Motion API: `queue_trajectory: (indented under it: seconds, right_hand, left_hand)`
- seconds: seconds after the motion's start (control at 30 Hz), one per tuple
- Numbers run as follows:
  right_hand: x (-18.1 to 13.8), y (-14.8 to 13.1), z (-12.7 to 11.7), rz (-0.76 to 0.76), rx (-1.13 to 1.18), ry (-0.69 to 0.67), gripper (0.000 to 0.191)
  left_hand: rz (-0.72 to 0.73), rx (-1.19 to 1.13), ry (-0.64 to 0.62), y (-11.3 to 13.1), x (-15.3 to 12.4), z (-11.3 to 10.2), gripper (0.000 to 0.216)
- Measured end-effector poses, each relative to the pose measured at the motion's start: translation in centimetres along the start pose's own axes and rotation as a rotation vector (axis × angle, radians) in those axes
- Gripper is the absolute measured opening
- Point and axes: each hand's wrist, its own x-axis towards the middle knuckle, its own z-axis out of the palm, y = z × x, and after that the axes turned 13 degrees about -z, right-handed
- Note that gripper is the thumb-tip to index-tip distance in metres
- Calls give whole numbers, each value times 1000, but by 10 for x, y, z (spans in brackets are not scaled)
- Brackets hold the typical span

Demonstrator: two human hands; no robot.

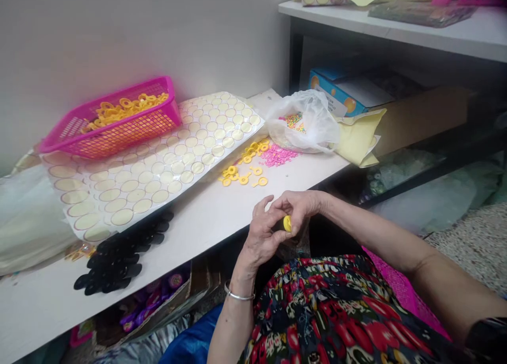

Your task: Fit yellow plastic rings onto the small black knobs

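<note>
My left hand (pixel 259 234) and my right hand (pixel 303 203) meet in front of my lap, just off the table's front edge. Between their fingertips they pinch a small round yellow plastic piece (pixel 287 223). A dark patch shows beside it, but whether that is part of the piece I cannot tell. Beyond the hands, yellow plastic rings with short stems (pixel 243 179) lie loose on the white table (pixel 198 229). A heap of tiny pink beads (pixel 277 155) touches the farther rings.
A pink basket of yellow rings (pixel 114 134) stands on sheets of round stickers (pixel 158 182). Black plastic pieces (pixel 113 261) lie near the front edge. A plastic bag of coloured beads (pixel 304 123) sits by a blue box (pixel 336 92), under a shelf (pixel 396 28).
</note>
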Motion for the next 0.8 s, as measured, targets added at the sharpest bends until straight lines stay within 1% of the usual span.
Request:
queue_trajectory:
  seconds: [0.1, 0.17, 0.27, 0.37, 0.43, 0.5, 0.57, 0.67, 0.8]
  right_hand:
    - [-6, -2, 6, 25, -54, -54, 52]
    - [-11, -4, 11, 27, -102, -54, 53]
    - [-21, -3, 18, -14, -156, 4, 53]
    - [-30, 8, 23, -84, -115, 93, 49]
    - [-35, 19, 25, -132, -33, 203, 47]
    - [-37, 29, 27, -181, 62, 336, 45]
    - [-37, 35, 29, -226, 131, 425, 47]
    - [-36, 36, 31, -253, 166, 442, 51]
    - [-37, 28, 32, -224, 157, 392, 49]
  left_hand:
    - [38, 38, -51, 7, -1, 1, 30]
    - [39, 55, -80, 10, -1, 1, 31]
    - [61, 60, -131, 15, 0, 2, 29]
    - [77, 62, -184, 15, 2, 5, 30]
    - [58, 47, -181, 11, 4, 10, 30]
    - [30, 12, -149, 5, 7, 15, 32]
    - [15, -28, -112, -2, 10, 19, 32]
    - [7, -78, -84, -5, 11, 20, 32]
    - [-22, -91, -97, 1, 9, 18, 31]
